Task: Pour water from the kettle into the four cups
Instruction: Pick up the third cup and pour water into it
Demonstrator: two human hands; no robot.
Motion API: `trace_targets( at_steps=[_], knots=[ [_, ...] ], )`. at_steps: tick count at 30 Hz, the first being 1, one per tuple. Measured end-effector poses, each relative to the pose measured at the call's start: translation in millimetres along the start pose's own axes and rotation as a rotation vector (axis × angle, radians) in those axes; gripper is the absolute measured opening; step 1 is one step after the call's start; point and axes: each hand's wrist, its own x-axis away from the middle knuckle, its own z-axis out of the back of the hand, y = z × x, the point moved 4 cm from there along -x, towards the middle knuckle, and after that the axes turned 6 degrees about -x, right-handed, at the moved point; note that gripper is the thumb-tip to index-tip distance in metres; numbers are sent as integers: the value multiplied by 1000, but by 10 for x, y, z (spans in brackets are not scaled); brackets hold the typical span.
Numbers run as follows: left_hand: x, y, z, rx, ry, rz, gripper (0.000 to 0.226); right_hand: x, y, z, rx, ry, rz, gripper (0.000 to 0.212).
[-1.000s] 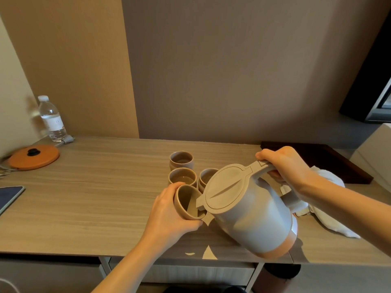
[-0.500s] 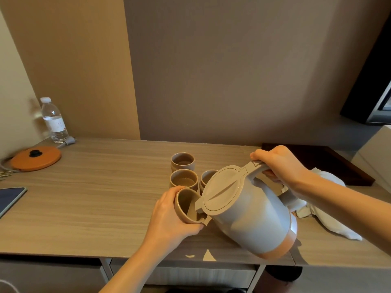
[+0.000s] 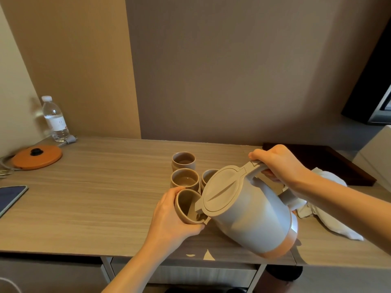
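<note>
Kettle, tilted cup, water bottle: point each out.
Kettle (image 3: 251, 220), head view, on its grey body below the lid.
Tilted cup (image 3: 186, 203), head view, on its inner wall.
Water bottle (image 3: 55, 121), head view, on its label.

The light was warm and dim; soft shadows lay on the table (image 3: 84, 197) under the kettle (image 3: 249, 216). Wide-angle bending curved the walls toward the edges, and the bottle (image 3: 55, 119), far left of the grip, looked slightly smeared
</note>
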Motion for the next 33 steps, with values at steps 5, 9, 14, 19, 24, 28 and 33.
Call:
trace_targets(
  at_steps=[5,9,14,19,24,28,33],
  knots=[
    [8,-17,-1,-5,16,11,88,8,7,0,-1,-5,0,43],
    [7,-23,3,-10,9,14,88,10,0,2,4,-11,-1,42],
    [23,-9,3,4,6,17,88,9,-2,-7,14,-10,10,43],
    [37,0,0,27,4,16,87,6,-3,-16,10,-13,15,44],
    [36,-9,3,43,-6,21,87,3,-14,-20,16,-11,23,46],
    [50,-20,-19,38,-4,39,92,2,-11,-20,23,-15,19,46],
    [53,-33,-43,20,10,66,98,0,-10,-21,24,-25,19,47]
  ],
)
